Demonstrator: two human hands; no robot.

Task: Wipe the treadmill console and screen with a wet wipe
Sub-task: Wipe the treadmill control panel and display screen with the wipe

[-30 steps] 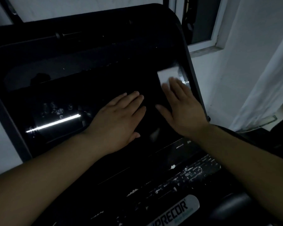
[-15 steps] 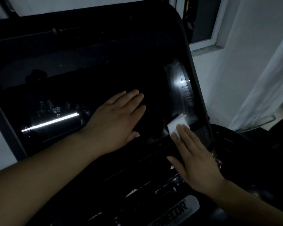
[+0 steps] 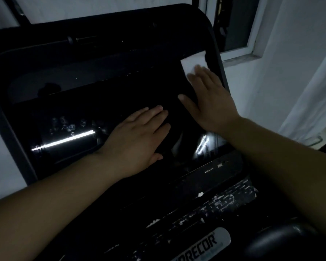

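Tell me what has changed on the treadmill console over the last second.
The right hand slid the wet wipe down the right edge of the screen to its lower corner, then back up to the upper right corner, where straight fingers press it flat now. The left hand stayed flat on the middle of the screen. Nothing was picked up or let go.

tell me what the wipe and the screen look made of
Wipe: thin white paper or nonwoven sheet, matte, lying flat under the right hand. Screen: glossy black glass or plastic, judging by its sharp mirror-like light streak.
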